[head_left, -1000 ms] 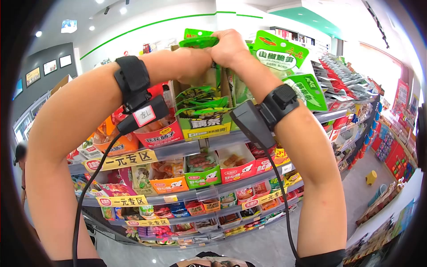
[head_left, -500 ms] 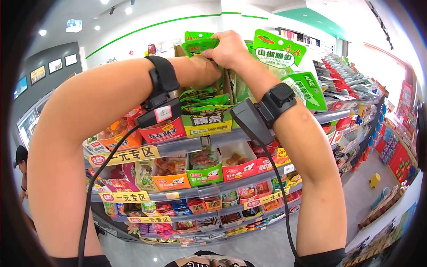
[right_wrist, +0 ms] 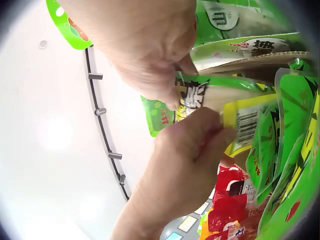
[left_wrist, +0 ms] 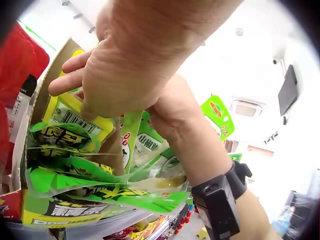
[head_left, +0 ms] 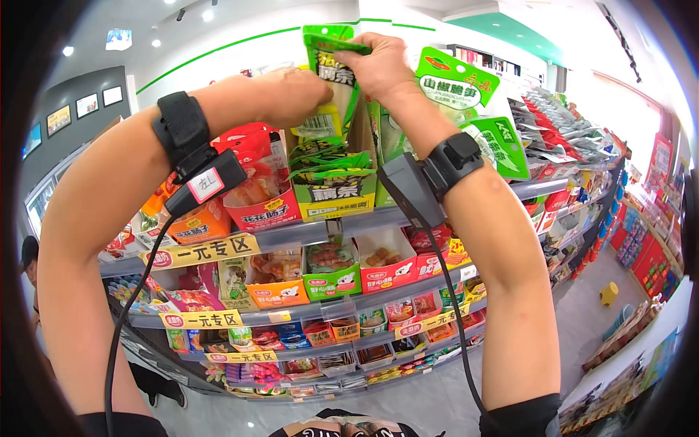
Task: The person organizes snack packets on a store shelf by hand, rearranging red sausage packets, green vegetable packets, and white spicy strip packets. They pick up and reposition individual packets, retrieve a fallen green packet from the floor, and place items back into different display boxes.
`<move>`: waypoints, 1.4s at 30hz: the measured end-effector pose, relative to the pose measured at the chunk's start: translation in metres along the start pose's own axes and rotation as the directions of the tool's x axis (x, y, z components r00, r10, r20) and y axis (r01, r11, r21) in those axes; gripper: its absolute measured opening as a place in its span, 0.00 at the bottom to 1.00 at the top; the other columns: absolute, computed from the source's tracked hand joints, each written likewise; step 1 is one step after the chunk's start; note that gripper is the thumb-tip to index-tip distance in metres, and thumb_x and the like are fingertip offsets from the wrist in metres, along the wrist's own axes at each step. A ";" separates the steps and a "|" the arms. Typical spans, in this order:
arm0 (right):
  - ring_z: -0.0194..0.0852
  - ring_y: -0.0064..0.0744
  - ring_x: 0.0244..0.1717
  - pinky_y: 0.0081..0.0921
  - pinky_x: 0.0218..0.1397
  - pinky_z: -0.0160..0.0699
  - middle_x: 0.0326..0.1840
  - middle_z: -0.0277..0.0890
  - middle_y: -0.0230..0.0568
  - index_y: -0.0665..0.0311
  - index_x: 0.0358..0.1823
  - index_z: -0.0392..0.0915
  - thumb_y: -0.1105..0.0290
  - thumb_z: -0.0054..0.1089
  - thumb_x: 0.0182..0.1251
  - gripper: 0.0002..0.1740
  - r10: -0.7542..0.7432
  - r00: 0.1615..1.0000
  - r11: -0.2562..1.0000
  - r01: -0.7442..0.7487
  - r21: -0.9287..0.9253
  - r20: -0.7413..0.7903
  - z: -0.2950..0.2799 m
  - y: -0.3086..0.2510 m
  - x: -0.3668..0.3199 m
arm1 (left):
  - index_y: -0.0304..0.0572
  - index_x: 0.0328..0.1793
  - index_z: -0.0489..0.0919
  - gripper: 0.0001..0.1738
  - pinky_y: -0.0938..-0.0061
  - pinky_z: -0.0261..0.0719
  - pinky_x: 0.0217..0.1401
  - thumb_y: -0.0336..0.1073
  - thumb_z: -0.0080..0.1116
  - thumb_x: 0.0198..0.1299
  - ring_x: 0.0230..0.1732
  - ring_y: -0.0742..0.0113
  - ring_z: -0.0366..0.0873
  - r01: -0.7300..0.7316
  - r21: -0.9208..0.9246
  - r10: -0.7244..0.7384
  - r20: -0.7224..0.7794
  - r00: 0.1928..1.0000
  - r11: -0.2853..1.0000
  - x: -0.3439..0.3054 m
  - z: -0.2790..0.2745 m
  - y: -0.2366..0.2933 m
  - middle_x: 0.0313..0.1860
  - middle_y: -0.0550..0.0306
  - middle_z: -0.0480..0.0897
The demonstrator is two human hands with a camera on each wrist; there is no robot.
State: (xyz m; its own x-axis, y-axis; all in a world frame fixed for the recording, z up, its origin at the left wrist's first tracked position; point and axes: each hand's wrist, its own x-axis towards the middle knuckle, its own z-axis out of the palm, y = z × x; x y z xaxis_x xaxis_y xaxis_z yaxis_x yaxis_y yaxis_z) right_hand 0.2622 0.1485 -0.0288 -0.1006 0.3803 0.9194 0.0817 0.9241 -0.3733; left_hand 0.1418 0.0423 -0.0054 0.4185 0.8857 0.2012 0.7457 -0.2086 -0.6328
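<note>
Because the limp green snack packet [head_left: 333, 80] would fold, the right hand [head_left: 378, 65] pinches its top and the left hand [head_left: 291, 91] grips its side, upright above the display carton [head_left: 338, 200] at upper centre.

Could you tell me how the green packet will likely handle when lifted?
The packet is probably light: the right hand pinches its top. Glossy film, so perhaps slippery; likely floppy, as the left hand holds its middle.
</note>
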 end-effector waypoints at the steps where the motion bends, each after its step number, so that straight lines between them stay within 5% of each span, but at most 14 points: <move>1: 0.71 0.19 0.24 0.21 0.32 0.72 0.25 0.79 0.37 0.67 0.32 0.81 0.67 0.66 0.49 0.12 -0.052 0.998 0.998 0.051 -0.021 -0.024 -0.001 -0.004 0.000 | 0.37 0.40 0.74 0.09 0.57 0.72 0.39 0.31 0.52 0.53 0.36 0.45 0.77 0.006 -0.022 -0.007 -0.032 0.999 1.000 -0.002 0.000 -0.002 0.29 0.42 0.78; 6: 0.73 0.20 0.27 0.21 0.35 0.72 0.26 0.79 0.37 0.64 0.33 0.81 0.66 0.64 0.52 0.10 -0.261 0.952 0.963 0.245 -0.114 -0.160 -0.003 -0.016 -0.002 | 0.39 0.39 0.74 0.08 0.57 0.71 0.38 0.30 0.53 0.52 0.35 0.46 0.77 0.019 -0.057 -0.027 -0.141 0.990 0.998 -0.010 -0.002 -0.004 0.28 0.44 0.78; 10: 0.72 0.18 0.28 0.19 0.34 0.72 0.26 0.79 0.36 0.66 0.33 0.80 0.70 0.64 0.51 0.09 -0.337 0.938 0.941 0.332 -0.065 -0.081 0.002 -0.017 -0.002 | 0.39 0.37 0.74 0.08 0.59 0.71 0.38 0.29 0.55 0.49 0.37 0.47 0.76 -0.177 -0.137 0.158 -0.142 0.977 0.975 -0.015 0.007 -0.009 0.28 0.45 0.78; 12: 0.72 0.17 0.28 0.19 0.34 0.72 0.26 0.79 0.36 0.67 0.32 0.80 0.71 0.64 0.51 0.09 -0.310 0.950 0.947 0.312 -0.081 0.029 0.002 -0.017 -0.005 | 0.39 0.36 0.73 0.08 0.60 0.71 0.39 0.28 0.57 0.47 0.37 0.47 0.76 -0.207 -0.212 0.180 -0.139 0.974 0.955 -0.017 0.010 -0.009 0.29 0.45 0.77; 16: 0.71 0.17 0.27 0.19 0.34 0.73 0.26 0.78 0.35 0.67 0.33 0.79 0.69 0.65 0.50 0.11 -0.145 0.986 0.980 0.155 -0.122 0.082 0.000 -0.015 0.002 | 0.37 0.35 0.74 0.09 0.64 0.71 0.40 0.29 0.58 0.47 0.38 0.50 0.76 -0.020 -0.228 -0.021 -0.176 0.984 0.973 -0.013 0.009 -0.011 0.31 0.47 0.79; 19: 0.71 0.16 0.28 0.20 0.33 0.73 0.26 0.78 0.36 0.67 0.34 0.79 0.68 0.66 0.49 0.12 -0.129 0.986 0.967 0.149 -0.207 0.109 -0.003 -0.019 0.004 | 0.36 0.37 0.75 0.09 0.64 0.72 0.42 0.29 0.56 0.48 0.38 0.52 0.77 -0.081 -0.248 0.050 -0.128 0.990 0.965 -0.012 0.010 -0.017 0.33 0.48 0.80; 22: 0.71 0.17 0.27 0.20 0.33 0.73 0.26 0.78 0.36 0.68 0.34 0.79 0.68 0.67 0.49 0.13 -0.161 0.980 0.952 0.186 -0.244 0.118 -0.002 -0.019 0.006 | 0.36 0.40 0.77 0.11 0.64 0.72 0.43 0.28 0.54 0.49 0.38 0.52 0.77 -0.138 -0.290 0.165 0.069 0.984 0.947 -0.009 0.006 -0.014 0.33 0.48 0.80; 28: 0.71 0.19 0.26 0.20 0.33 0.73 0.25 0.78 0.36 0.68 0.33 0.79 0.67 0.67 0.48 0.13 -0.124 0.983 0.958 0.154 -0.241 0.135 0.005 -0.021 0.008 | 0.40 0.49 0.76 0.17 0.64 0.72 0.46 0.31 0.49 0.52 0.42 0.53 0.77 -0.092 -0.138 0.131 0.301 0.945 0.986 0.023 0.020 -0.006 0.35 0.49 0.80; 31: 0.71 0.20 0.27 0.21 0.35 0.73 0.25 0.78 0.37 0.68 0.33 0.78 0.66 0.66 0.49 0.14 -0.120 0.978 0.955 0.160 -0.250 0.168 0.003 -0.018 0.006 | 0.47 0.53 0.75 0.21 0.60 0.73 0.45 0.36 0.51 0.50 0.45 0.55 0.76 -0.042 0.040 0.019 0.444 0.896 0.998 0.032 0.017 0.000 0.44 0.55 0.80; 32: 0.71 0.20 0.27 0.22 0.35 0.73 0.26 0.78 0.37 0.68 0.33 0.78 0.66 0.66 0.49 0.14 -0.107 0.975 0.952 0.157 -0.262 0.196 0.001 -0.017 0.004 | 0.50 0.55 0.75 0.22 0.62 0.73 0.46 0.37 0.51 0.51 0.46 0.55 0.75 -0.114 0.097 0.054 0.479 0.876 0.989 0.033 0.013 0.002 0.43 0.56 0.80; 34: 0.71 0.21 0.29 0.23 0.37 0.72 0.27 0.78 0.37 0.68 0.33 0.77 0.66 0.66 0.49 0.14 -0.076 0.968 0.946 0.145 -0.289 0.237 -0.002 -0.012 0.002 | 0.50 0.56 0.75 0.22 0.65 0.72 0.49 0.36 0.50 0.52 0.46 0.56 0.76 -0.184 -0.071 0.196 0.451 0.871 0.980 0.025 0.005 -0.007 0.43 0.54 0.81; 37: 0.76 0.45 0.37 0.32 0.43 0.73 0.33 0.78 0.51 0.66 0.36 0.79 0.61 0.67 0.45 0.19 -0.021 0.927 0.912 0.171 -0.372 0.374 -0.011 -0.018 0.000 | 0.46 0.56 0.75 0.22 0.67 0.73 0.48 0.38 0.54 0.52 0.45 0.57 0.77 -0.135 -0.216 0.210 0.375 0.903 0.967 0.007 -0.014 -0.009 0.43 0.52 0.81; 39: 0.76 0.40 0.34 0.31 0.40 0.73 0.30 0.77 0.48 0.66 0.35 0.79 0.61 0.67 0.44 0.19 0.018 0.905 0.935 0.136 -0.329 0.425 -0.011 -0.017 0.005 | 0.45 0.55 0.76 0.23 0.68 0.74 0.47 0.39 0.56 0.51 0.44 0.58 0.78 -0.013 -0.345 0.136 0.335 0.932 0.938 -0.009 -0.021 -0.002 0.42 0.50 0.81; 42: 0.74 0.33 0.30 0.28 0.37 0.73 0.26 0.76 0.42 0.65 0.33 0.79 0.61 0.67 0.43 0.18 0.110 0.796 0.936 0.119 -0.333 0.595 -0.015 -0.031 0.009 | 0.40 0.54 0.76 0.24 0.70 0.74 0.46 0.40 0.59 0.51 0.44 0.60 0.78 -0.041 -0.308 0.133 0.284 0.949 0.950 -0.017 -0.014 0.008 0.42 0.50 0.81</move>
State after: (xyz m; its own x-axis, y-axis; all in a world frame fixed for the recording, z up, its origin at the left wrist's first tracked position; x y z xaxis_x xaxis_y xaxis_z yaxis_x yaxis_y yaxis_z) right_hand 0.2739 0.1232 -0.0072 -0.6610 0.4270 0.6171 0.3942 0.8973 -0.1986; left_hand 0.1476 0.0198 -0.0031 0.3494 0.9310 -0.1058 0.8513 -0.3626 -0.3792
